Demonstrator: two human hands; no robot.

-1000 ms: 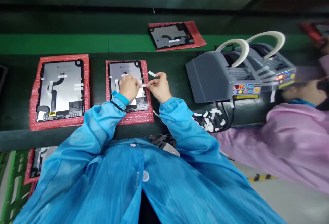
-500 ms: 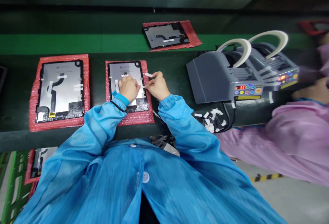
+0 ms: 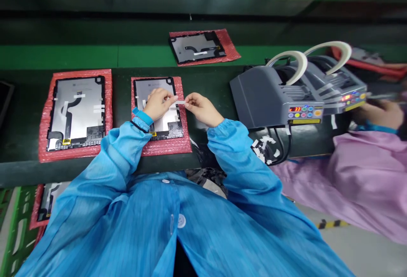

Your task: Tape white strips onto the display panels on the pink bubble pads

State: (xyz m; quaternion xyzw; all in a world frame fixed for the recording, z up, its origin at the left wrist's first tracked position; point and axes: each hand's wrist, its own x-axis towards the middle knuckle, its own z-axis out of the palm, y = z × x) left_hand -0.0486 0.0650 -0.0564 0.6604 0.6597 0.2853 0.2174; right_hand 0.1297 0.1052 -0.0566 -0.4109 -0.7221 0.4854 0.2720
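Note:
A short white strip of tape (image 3: 180, 102) stretches between my two hands, one end at each set of fingertips. My left hand (image 3: 159, 103) pinches its left end over a tablet screen panel (image 3: 168, 124), silver-backed with a black frame. My right hand (image 3: 203, 108) holds the other end between thumb and finger, just past the panel's right edge. Beneath the panel lies a red bubble-wrap sheet (image 3: 168, 147). My left hand and wrist cover the panel's middle left part.
Left of me rests another panel (image 3: 85, 116) on bubble wrap; a third panel (image 3: 199, 48) lies further back. Two grey tape dispensers (image 3: 263, 94) stand at right, with tape scraps (image 3: 265, 147) before them. A co-worker's hand (image 3: 383, 113) is at far right.
My right hand has shifted slightly right and down, my left hand up a little. The tape strip that stuck up from my right hand now spans both hands.

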